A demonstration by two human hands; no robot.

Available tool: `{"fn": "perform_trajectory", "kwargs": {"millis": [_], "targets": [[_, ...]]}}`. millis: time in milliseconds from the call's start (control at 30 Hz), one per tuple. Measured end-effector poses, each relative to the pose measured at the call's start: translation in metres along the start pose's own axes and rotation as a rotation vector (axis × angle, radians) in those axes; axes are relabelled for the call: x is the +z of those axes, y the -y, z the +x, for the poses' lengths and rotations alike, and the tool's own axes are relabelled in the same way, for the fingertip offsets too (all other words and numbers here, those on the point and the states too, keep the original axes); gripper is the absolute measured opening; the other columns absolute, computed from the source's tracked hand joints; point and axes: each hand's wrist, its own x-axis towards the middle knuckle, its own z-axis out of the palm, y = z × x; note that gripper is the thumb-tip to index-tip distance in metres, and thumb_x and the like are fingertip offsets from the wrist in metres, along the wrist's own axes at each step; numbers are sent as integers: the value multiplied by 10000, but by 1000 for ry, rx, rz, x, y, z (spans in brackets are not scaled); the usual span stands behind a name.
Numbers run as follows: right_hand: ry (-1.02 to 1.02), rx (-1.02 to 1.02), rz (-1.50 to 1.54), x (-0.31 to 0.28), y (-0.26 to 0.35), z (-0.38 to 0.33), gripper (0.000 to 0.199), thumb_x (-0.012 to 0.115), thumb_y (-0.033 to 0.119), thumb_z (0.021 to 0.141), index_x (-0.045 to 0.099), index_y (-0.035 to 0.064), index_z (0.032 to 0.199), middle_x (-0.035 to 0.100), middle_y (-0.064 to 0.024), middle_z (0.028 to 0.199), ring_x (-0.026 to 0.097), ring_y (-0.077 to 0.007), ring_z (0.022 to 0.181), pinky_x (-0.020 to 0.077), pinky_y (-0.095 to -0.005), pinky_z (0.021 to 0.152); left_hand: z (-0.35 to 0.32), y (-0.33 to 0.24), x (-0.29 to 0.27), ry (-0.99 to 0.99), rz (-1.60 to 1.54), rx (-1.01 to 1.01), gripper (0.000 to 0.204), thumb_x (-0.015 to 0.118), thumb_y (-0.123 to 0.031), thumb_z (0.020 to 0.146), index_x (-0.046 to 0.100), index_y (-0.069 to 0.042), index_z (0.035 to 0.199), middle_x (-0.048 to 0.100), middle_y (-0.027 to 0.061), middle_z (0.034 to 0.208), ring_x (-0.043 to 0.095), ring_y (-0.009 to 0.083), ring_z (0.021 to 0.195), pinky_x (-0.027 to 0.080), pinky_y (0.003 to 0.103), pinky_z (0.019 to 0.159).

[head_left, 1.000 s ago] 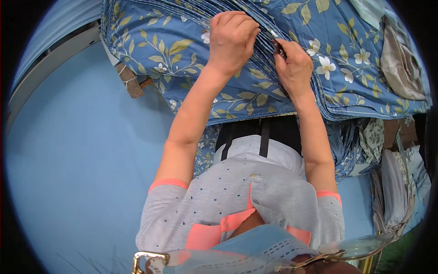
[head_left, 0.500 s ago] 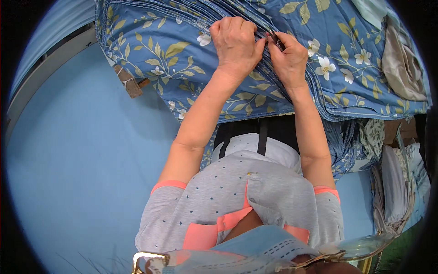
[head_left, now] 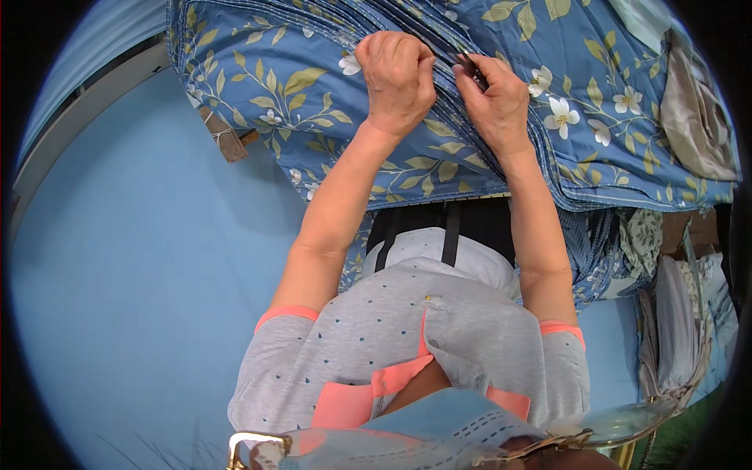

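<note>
A thick stack of blue floral fabric (head_left: 298, 98), printed with white flowers and olive leaves, lies in many layers before me. Its hemmed edges fan out in a dark band between my hands. My left hand (head_left: 396, 82) is closed above the cloth, thumb against the curled fingers; whatever it may pinch is hidden. Wrapped in the fingers of my right hand (head_left: 499, 106) is a small pair of dark thread snips (head_left: 475, 72), the tips pointing up and left toward the layered edges. A small gap separates the hands.
A beige cloth (head_left: 689, 117) lies on the stack at the right. Bundled fabrics (head_left: 677, 329) hang below it. A wooden block (head_left: 225, 139) tied with string juts out under the left edge. Pale blue floor (head_left: 149, 274) stretches at left.
My left hand has drawn left, away from the snips, and closed more tightly. The right hand stays nearly in place, and the snips now show more plainly.
</note>
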Motion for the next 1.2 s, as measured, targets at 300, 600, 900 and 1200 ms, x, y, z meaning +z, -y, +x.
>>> {"fn": "perform_trajectory", "kwargs": {"millis": [300,600,900,1200], "targets": [[-1,-33,-51,2,-6,1,200,758,133,878,743,31,1050,720,-140,883,695,-279,741,525,-350,655,-6,0,2,-101,-63,-30,178,721,-19,809,590,-110,889,641,23,896,590,259,878,394,395,903],[33,-32,-251,23,7,20,198,766,257,855,743,68,912,734,-136,852,704,-362,769,540,-439,665,-9,3,5,-144,-85,-41,183,695,-29,807,557,-100,902,619,49,920,584,298,944,403,447,958],[-13,-45,-72,24,-4,16,142,746,166,823,705,53,900,714,-127,769,702,-297,696,534,-377,644,-10,0,-5,-154,-168,-94,152,677,12,852,572,-82,907,628,68,934,607,284,914,450,400,924],[13,14,33,18,-2,19,153,760,170,865,716,30,910,685,-114,723,673,-238,655,514,-339,625,-132,76,-141,-419,12,-824,102,702,-75,942,643,-18,1001,645,110,1057,607,224,991,480,334,901]]}}
